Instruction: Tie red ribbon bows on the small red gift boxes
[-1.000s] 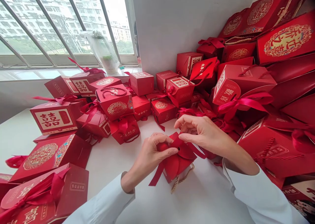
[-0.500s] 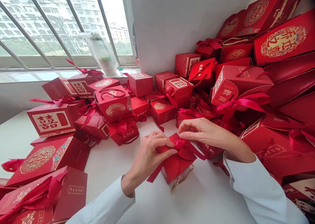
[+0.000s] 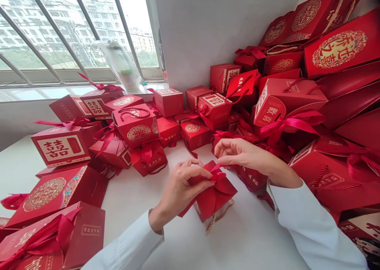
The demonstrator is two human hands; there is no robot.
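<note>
A small red gift box point(image 3: 211, 200) with overlapping curved top flaps stands on the white table between my hands. A twisted gold cord handle point(image 3: 221, 216) hangs at its near side. Pink-red ribbon point(image 3: 219, 176) lies across the top of the box. My left hand point(image 3: 190, 185) is closed, thumb and fingers pinching the ribbon at the left of the top. My right hand point(image 3: 237, 155) pinches a raised end of the ribbon just above the far corner. The ribbon parts under my fingers are hidden.
Red gift boxes with ribbon bows point(image 3: 61, 141) crowd the left of the white table point(image 3: 127, 222). More boxes point(image 3: 194, 133) stand behind, and larger ones point(image 3: 292, 101) are stacked high at the right. A plastic-wrapped pot point(image 3: 126, 70) stands on the sill by the barred window.
My right hand has drawn a ribbon end up and slightly away from the box top. The ribbon tail at the box's right no longer shows there. My left hand has barely moved.
</note>
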